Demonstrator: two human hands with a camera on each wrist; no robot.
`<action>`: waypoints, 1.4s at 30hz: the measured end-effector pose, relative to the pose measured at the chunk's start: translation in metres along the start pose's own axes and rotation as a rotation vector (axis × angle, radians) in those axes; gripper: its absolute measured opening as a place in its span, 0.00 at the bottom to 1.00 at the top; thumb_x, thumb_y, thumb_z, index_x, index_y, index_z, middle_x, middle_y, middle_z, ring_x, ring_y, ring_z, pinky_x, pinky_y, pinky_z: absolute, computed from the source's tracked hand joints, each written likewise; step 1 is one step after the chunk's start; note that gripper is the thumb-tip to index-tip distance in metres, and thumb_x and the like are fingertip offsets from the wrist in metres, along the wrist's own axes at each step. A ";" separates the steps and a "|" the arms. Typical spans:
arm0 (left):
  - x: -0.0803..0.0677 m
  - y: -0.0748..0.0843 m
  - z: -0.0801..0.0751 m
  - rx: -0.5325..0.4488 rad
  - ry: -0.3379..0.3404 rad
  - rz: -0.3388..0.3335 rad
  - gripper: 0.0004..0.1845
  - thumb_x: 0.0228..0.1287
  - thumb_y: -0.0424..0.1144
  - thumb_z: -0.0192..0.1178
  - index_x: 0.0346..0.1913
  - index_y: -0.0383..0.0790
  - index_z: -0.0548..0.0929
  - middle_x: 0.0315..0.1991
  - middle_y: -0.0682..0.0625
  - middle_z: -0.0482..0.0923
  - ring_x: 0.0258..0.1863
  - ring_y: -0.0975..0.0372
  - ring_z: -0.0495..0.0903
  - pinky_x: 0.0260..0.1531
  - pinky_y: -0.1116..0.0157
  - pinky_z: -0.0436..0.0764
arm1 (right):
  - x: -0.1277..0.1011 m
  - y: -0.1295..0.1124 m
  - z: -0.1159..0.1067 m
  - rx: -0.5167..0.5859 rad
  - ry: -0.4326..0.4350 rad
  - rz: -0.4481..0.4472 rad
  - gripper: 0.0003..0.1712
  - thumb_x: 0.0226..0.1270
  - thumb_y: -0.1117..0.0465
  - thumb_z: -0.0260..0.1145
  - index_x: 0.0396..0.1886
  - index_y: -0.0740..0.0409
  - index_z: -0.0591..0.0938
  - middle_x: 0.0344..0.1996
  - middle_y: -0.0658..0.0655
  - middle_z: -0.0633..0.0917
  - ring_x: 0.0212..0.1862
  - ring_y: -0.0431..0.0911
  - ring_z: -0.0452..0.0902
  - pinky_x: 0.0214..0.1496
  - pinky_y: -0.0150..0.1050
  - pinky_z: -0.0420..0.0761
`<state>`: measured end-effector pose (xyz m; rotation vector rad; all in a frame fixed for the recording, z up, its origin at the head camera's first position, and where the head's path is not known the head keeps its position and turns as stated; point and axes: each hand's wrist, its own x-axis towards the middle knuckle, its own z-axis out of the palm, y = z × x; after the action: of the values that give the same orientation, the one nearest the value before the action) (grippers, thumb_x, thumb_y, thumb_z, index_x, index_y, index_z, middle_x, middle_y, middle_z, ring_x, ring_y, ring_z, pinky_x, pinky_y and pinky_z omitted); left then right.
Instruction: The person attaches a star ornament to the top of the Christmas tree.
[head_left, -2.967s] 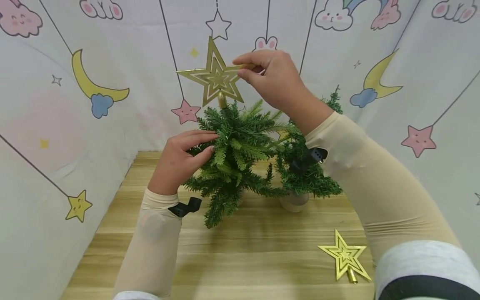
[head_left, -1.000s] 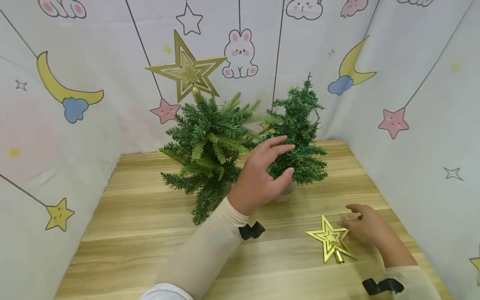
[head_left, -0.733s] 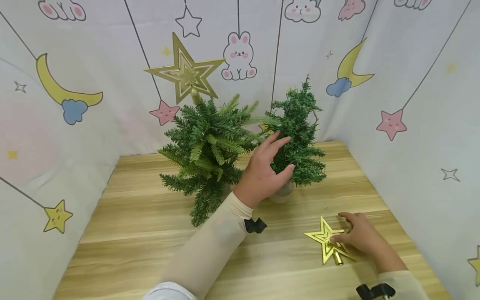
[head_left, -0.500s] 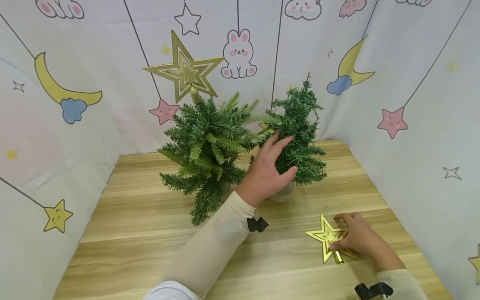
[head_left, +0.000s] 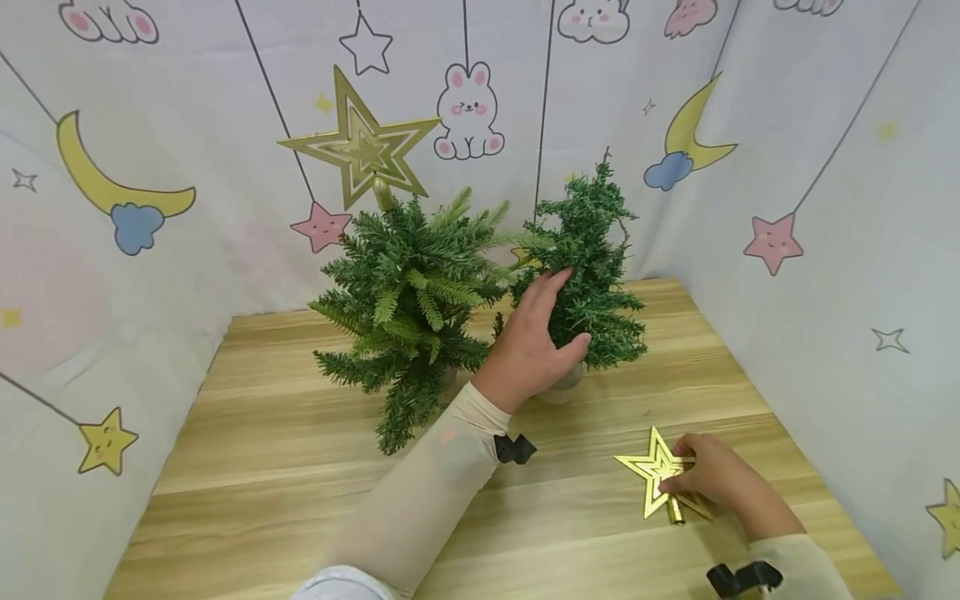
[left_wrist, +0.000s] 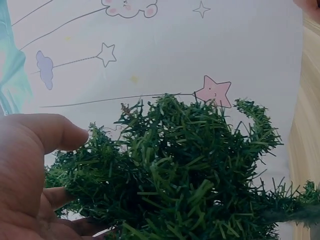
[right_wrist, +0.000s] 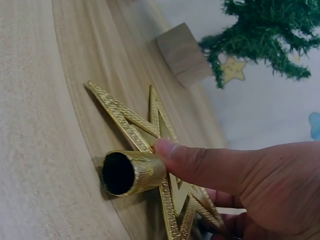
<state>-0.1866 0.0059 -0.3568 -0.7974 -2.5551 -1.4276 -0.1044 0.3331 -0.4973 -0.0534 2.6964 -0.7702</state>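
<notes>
We are steadying the bare tree and picking up its star

On the table (head_left: 300, 500) we are counting two small trees and two gold stars. The bigger tree (head_left: 408, 308) is already wearing one star (head_left: 358, 148). Our left hand (head_left: 536, 337) is curling loosely around the smaller tree (head_left: 592, 275), which could tip on its little base if we are gripping too high. Our right hand (head_left: 708, 479) is pinching the loose star (head_left: 660, 479) lying flat near the right edge, thumb by its socket; the thin points could bend or slip out.
</notes>
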 end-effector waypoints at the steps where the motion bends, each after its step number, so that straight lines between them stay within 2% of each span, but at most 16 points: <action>1: 0.000 -0.001 0.000 0.004 -0.002 -0.006 0.45 0.71 0.49 0.66 0.84 0.63 0.52 0.83 0.48 0.48 0.79 0.48 0.57 0.70 0.43 0.68 | 0.000 0.001 0.000 0.009 -0.006 -0.002 0.33 0.50 0.49 0.85 0.45 0.67 0.82 0.43 0.61 0.84 0.48 0.59 0.80 0.53 0.59 0.79; 3: -0.001 -0.002 0.001 0.011 -0.008 -0.016 0.45 0.71 0.49 0.66 0.83 0.63 0.52 0.83 0.48 0.47 0.79 0.48 0.58 0.70 0.42 0.69 | 0.000 0.003 -0.001 0.023 -0.008 -0.004 0.27 0.52 0.51 0.84 0.42 0.64 0.83 0.40 0.57 0.84 0.44 0.53 0.79 0.50 0.54 0.79; 8: -0.001 -0.004 0.002 0.009 -0.013 -0.009 0.44 0.71 0.49 0.66 0.83 0.64 0.53 0.83 0.49 0.47 0.79 0.49 0.59 0.69 0.43 0.70 | -0.001 0.012 -0.007 0.062 -0.003 -0.046 0.18 0.59 0.55 0.80 0.42 0.61 0.83 0.41 0.57 0.84 0.43 0.51 0.76 0.46 0.50 0.77; 12: -0.001 -0.004 0.003 0.016 -0.010 0.002 0.45 0.71 0.48 0.66 0.83 0.64 0.53 0.83 0.48 0.48 0.79 0.49 0.59 0.69 0.44 0.70 | 0.002 0.018 -0.013 0.189 -0.031 -0.060 0.12 0.65 0.61 0.75 0.39 0.63 0.83 0.34 0.53 0.84 0.35 0.45 0.74 0.39 0.39 0.75; 15: -0.002 -0.004 0.003 0.016 -0.009 -0.001 0.45 0.71 0.48 0.67 0.83 0.64 0.53 0.83 0.48 0.47 0.79 0.49 0.59 0.69 0.44 0.70 | 0.005 0.020 -0.017 0.305 -0.050 -0.045 0.10 0.68 0.64 0.72 0.42 0.67 0.83 0.33 0.52 0.85 0.32 0.42 0.76 0.34 0.36 0.77; 20: -0.002 -0.005 0.004 0.029 -0.014 0.000 0.45 0.71 0.48 0.67 0.83 0.64 0.52 0.84 0.49 0.46 0.79 0.49 0.59 0.69 0.44 0.71 | 0.009 0.014 -0.030 0.408 -0.001 -0.009 0.13 0.73 0.67 0.67 0.48 0.76 0.81 0.33 0.53 0.88 0.31 0.42 0.82 0.31 0.38 0.80; 25: -0.003 -0.006 0.005 0.044 -0.016 0.006 0.45 0.71 0.49 0.67 0.83 0.65 0.52 0.84 0.50 0.46 0.78 0.49 0.59 0.67 0.45 0.73 | 0.008 0.003 -0.057 0.392 0.121 -0.056 0.19 0.76 0.65 0.66 0.54 0.80 0.79 0.38 0.56 0.90 0.35 0.42 0.86 0.36 0.39 0.84; 28: -0.003 -0.006 0.005 0.044 -0.017 0.007 0.45 0.71 0.49 0.67 0.83 0.65 0.52 0.84 0.50 0.46 0.78 0.48 0.60 0.67 0.45 0.73 | 0.007 -0.009 -0.083 0.362 0.229 -0.099 0.21 0.78 0.61 0.65 0.57 0.78 0.79 0.38 0.48 0.90 0.36 0.38 0.85 0.38 0.36 0.82; 30: -0.003 -0.006 0.004 0.044 -0.019 0.006 0.45 0.71 0.48 0.67 0.83 0.65 0.52 0.84 0.50 0.46 0.78 0.48 0.60 0.67 0.45 0.73 | 0.007 -0.020 -0.103 0.374 0.315 -0.126 0.19 0.78 0.60 0.65 0.55 0.74 0.81 0.36 0.42 0.89 0.35 0.35 0.83 0.38 0.32 0.81; 33: -0.003 -0.005 0.003 0.044 -0.023 0.006 0.45 0.71 0.48 0.67 0.83 0.64 0.52 0.84 0.50 0.46 0.78 0.49 0.59 0.67 0.46 0.74 | 0.008 -0.040 -0.136 0.468 0.455 -0.174 0.12 0.76 0.60 0.67 0.49 0.65 0.86 0.32 0.37 0.88 0.33 0.33 0.83 0.37 0.27 0.81; 37: -0.002 -0.006 0.003 0.044 -0.030 0.018 0.45 0.71 0.48 0.67 0.84 0.62 0.53 0.84 0.49 0.46 0.79 0.49 0.59 0.66 0.46 0.74 | 0.008 -0.074 -0.179 0.620 0.626 -0.254 0.04 0.71 0.64 0.72 0.42 0.56 0.90 0.29 0.39 0.89 0.31 0.34 0.84 0.36 0.24 0.79; 39: -0.002 -0.006 0.002 0.045 -0.033 0.023 0.45 0.71 0.48 0.67 0.84 0.62 0.53 0.83 0.49 0.46 0.79 0.49 0.59 0.66 0.46 0.74 | 0.008 -0.093 -0.197 0.701 0.688 -0.321 0.05 0.67 0.66 0.74 0.41 0.59 0.91 0.29 0.42 0.90 0.30 0.35 0.84 0.34 0.24 0.79; 42: -0.002 -0.006 0.002 0.045 -0.032 0.023 0.45 0.71 0.48 0.67 0.83 0.62 0.53 0.83 0.49 0.46 0.78 0.49 0.60 0.66 0.47 0.75 | 0.011 -0.121 -0.222 0.832 0.722 -0.430 0.07 0.62 0.70 0.76 0.41 0.66 0.91 0.29 0.48 0.91 0.29 0.38 0.86 0.32 0.24 0.81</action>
<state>-0.1878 0.0040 -0.3631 -0.8467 -2.5826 -1.3567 -0.1942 0.3405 -0.2610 -0.1851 2.7214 -2.3604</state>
